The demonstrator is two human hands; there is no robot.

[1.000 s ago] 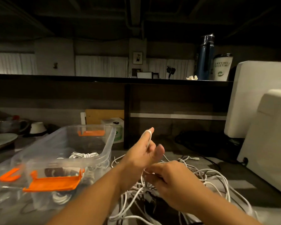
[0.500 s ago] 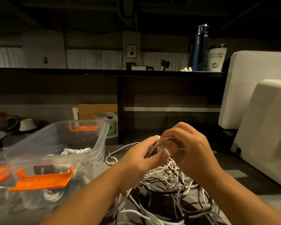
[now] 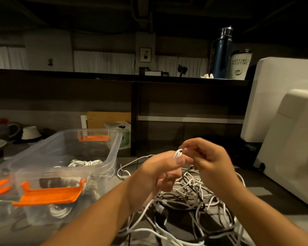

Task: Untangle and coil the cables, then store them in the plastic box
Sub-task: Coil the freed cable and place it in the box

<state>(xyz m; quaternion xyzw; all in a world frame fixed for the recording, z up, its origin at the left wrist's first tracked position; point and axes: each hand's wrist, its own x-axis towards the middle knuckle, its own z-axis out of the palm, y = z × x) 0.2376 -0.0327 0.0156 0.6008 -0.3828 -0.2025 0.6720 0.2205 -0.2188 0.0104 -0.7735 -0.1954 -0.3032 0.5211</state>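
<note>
Pinching one white cable loop [image 3: 178, 153], left hand [image 3: 156, 176] and right hand [image 3: 210, 162] fingers [image 3: 191, 144] above cable-strewn grey tabletop [image 3: 263, 191], dim room.

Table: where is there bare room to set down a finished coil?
A bare strip of table lies between the cable pile and the white machine on the right. Crowded: the pile itself, and the box to its left.

cables [image 3: 190, 188]: showing white, some black, below the right hand [image 3: 208, 162]
box clasp [image 3: 48, 194]: showing orange, beside the left hand [image 3: 158, 173]
flask [image 3: 221, 57]: showing dark blue, beyond the right hand
</note>
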